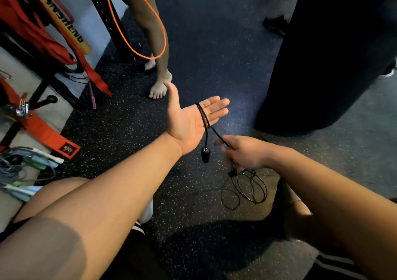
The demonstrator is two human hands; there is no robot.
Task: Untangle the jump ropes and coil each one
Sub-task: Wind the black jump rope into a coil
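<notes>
A thin black jump rope point(203, 116) is wound in a couple of turns across my left hand point(189, 120), which is held out flat, palm up, fingers straight. One black handle point(205, 155) hangs below that palm. My right hand point(242, 153) pinches the same rope just to the right and lower. From it the rest of the rope falls in loose loops point(247, 185) onto the speckled floor. An orange jump rope point(137, 28) hangs in a loop at the top, beside another person's legs.
A rack point(103, 11) with orange straps point(38, 41) stands at the left. Light-coloured ropes with green and white handles point(32, 163) lie at the lower left. A barefoot person point(159, 86) stands ahead. A large black bag point(335, 54) fills the right.
</notes>
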